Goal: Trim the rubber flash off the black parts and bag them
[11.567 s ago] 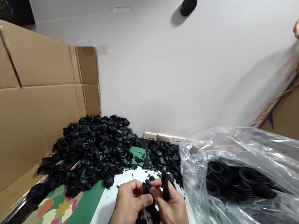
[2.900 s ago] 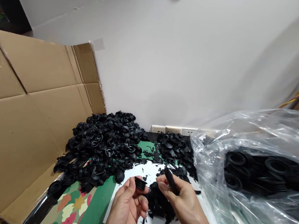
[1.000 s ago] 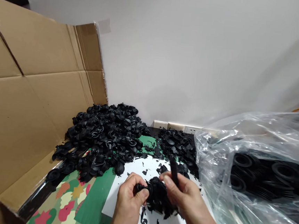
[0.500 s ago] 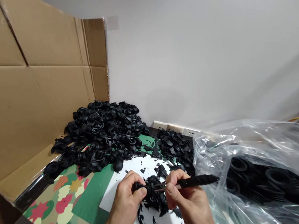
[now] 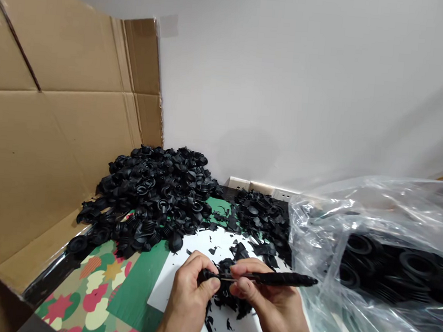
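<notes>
Fingers and thumb of my left hand [image 5: 193, 292] close around a small black rubber part [image 5: 204, 275], mostly hidden by them. My right hand [image 5: 267, 299] grips a trimming knife [image 5: 285, 279] with a black wrapped handle, its butt pointing right. The thin blade points left and meets the rubber part by my left thumb; the exact contact is hidden. Below both hands, black rubber scraps [image 5: 238, 304] lie on a white sheet [image 5: 176, 265].
A big heap of ribbed black rubber parts [image 5: 157, 191] sits at the left, beside a cardboard wall [image 5: 79, 60]. Black offcuts [image 5: 259, 216] pile up near the wall sockets [image 5: 258, 188]. At the right, a clear plastic bag [image 5: 317, 221] holds black ringed rubber parts [image 5: 418, 263].
My right hand has moved left and brought the knife up to the rubber part, with the handle now more level. My left hand stays almost in place.
</notes>
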The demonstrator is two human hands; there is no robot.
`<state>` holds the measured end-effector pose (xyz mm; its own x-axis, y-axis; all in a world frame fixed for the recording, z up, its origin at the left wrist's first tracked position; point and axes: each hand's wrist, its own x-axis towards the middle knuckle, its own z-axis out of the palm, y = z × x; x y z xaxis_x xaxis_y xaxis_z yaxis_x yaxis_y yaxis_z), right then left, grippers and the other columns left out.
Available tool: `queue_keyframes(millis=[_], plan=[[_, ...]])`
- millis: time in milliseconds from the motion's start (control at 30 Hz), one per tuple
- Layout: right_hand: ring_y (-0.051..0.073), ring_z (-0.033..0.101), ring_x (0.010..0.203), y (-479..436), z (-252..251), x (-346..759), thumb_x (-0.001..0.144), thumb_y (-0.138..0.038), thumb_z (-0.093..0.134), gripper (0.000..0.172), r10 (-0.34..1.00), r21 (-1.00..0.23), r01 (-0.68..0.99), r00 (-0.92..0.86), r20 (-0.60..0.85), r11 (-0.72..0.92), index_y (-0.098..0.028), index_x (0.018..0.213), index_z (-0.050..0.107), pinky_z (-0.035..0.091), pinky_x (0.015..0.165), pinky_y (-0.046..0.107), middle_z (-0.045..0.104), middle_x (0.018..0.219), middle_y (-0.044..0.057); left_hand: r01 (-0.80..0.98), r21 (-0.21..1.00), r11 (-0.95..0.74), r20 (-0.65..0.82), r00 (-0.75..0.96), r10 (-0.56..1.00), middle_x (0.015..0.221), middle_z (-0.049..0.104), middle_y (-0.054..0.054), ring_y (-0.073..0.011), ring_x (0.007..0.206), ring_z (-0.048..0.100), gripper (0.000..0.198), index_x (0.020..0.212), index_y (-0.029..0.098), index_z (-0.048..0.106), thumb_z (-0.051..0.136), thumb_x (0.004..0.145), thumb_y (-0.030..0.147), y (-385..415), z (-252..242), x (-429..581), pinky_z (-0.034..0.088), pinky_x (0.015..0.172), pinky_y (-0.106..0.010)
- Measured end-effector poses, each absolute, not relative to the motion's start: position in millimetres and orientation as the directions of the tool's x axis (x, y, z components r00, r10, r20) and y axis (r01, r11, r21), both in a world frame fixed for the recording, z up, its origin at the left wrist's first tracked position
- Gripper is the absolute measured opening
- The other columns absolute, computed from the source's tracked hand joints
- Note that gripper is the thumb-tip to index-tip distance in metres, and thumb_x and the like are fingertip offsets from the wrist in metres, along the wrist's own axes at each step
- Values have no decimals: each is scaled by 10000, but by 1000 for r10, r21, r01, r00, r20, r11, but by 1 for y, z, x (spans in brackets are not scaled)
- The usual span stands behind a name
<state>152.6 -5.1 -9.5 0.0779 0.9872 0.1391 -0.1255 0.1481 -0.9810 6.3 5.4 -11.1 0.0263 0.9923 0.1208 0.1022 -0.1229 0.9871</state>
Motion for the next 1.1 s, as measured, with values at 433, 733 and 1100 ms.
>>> queue_keyframes(millis=[433,733,1100], plan=[[176,593,523,-4,-6,151,795,-342,598,181,947,-944,93,31,321,317,-189,719,656,455,492,272,638,593,35,176,970,-167,157,66,985,697,510,10,-168,675,479,132,658,202,568,551,679,72,3,-8,8,368,591,-248],[183,586,497,23,-3,187,801,-357,578,179,878,-857,435,250,409,276,-191,772,639,443,470,280,651,588,43,-93,992,86,-74,126,989,526,426,71,-89,441,378,73,677,181,581,642,638,176,1,-10,11,304,411,-201],[183,591,491,0,-2,170,702,-461,692,304,992,-982,-164,102,77,93,-173,792,657,472,512,296,618,495,2,-140,987,74,-60,98,993,560,476,53,-86,456,421,153,682,163,624,725,629,265,6,-17,8,330,436,-202]])
